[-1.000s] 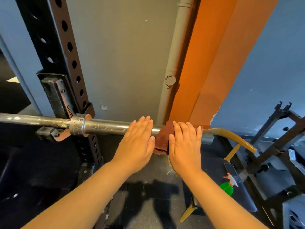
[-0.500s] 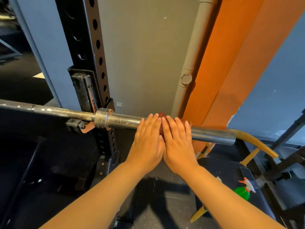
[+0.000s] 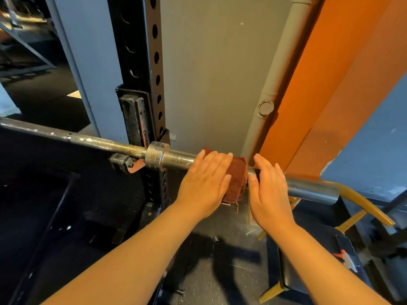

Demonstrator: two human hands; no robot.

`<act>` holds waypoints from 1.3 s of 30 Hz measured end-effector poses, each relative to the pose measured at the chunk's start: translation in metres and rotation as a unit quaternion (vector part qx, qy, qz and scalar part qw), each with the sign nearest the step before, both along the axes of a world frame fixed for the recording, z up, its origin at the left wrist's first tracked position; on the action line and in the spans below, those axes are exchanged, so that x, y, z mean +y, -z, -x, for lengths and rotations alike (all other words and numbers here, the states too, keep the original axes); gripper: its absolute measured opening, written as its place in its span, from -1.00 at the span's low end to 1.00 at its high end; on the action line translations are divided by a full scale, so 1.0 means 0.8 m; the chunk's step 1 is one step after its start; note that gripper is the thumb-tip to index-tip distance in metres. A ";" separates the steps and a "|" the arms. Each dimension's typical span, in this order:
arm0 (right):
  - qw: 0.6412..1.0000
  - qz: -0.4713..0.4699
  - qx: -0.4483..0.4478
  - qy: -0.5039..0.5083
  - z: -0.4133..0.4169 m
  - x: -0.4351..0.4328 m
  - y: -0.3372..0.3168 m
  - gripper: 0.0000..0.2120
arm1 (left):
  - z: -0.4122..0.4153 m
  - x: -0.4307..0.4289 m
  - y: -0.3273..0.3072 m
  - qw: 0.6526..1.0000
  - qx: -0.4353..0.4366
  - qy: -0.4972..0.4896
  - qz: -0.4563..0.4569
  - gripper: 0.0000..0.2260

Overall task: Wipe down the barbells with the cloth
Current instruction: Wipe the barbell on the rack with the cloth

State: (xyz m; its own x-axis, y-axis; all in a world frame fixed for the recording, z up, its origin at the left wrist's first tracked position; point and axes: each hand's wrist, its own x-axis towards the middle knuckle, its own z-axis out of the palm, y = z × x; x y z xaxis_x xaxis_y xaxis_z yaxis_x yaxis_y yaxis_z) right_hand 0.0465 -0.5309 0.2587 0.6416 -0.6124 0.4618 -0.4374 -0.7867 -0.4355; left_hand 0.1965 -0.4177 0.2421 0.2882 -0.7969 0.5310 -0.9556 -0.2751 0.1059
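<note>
- You're standing in a gym, weight-room corner.
- Steel barbell [image 3: 178,159] rests on the hook of a black perforated rack upright [image 3: 141,62].
- Padded bench [image 3: 312,256] with yellow frame to your right; dark speckled floor [image 3: 220,274] underfoot.

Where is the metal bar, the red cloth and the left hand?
metal bar [image 3: 176,159], head view, on its bare thick sleeve.
red cloth [image 3: 239,177], head view, on the fold draped over the bar.
left hand [image 3: 202,183], head view, on its back.

Single head-worn wide-angle cam, facing fwd and down. Close range: barbell [image 3: 176,158] crosses mid-frame w/ floor [image 3: 220,260] beneath, wall [image 3: 209,84] just behind.
</note>
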 end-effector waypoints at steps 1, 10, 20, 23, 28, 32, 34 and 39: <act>1.000 0.023 0.019 0.004 -0.001 0.000 0.002 -0.60 | -0.006 0.004 -0.001 1.000 0.012 -0.024 0.006 -0.51; 0.995 0.086 0.047 0.006 -0.005 0.001 0.002 -0.56 | 0.009 0.002 -0.005 1.000 0.011 -0.016 -0.010 -0.53; 0.993 0.092 0.069 0.010 -0.007 0.002 0.000 -0.53 | -0.005 0.018 -0.013 0.991 0.063 -0.115 0.015 -0.54; 0.992 0.098 0.076 -0.007 -0.002 -0.002 -0.003 -0.54 | -0.029 0.034 -0.014 0.997 0.026 -0.067 0.010 -0.55; 0.994 0.089 0.070 -0.004 0.008 -0.007 -0.004 -0.62 | -0.040 0.041 -0.017 0.979 0.084 -0.182 0.047 -0.52; 0.992 0.093 0.083 0.006 0.012 -0.011 -0.008 -0.57 | 0.016 -0.001 -0.014 0.976 0.111 -0.181 0.046 -0.50; 0.989 0.108 0.101 -0.001 0.011 -0.013 -0.008 -0.54 | 0.032 -0.005 -0.005 0.992 0.066 -0.104 0.010 -0.51; 0.989 0.115 0.092 -0.007 0.021 -0.020 -0.010 -0.61 | -0.021 0.030 0.000 0.995 0.028 -0.100 0.003 -0.52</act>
State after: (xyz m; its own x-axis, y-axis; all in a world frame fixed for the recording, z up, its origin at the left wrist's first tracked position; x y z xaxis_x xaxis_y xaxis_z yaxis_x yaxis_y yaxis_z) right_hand 0.0298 -0.5465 0.2668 0.7361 -0.4948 0.4618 -0.4807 -0.8625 -0.1579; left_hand 0.2131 -0.3939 0.2422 0.4702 -0.7170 0.5146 -0.8741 -0.4590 0.1591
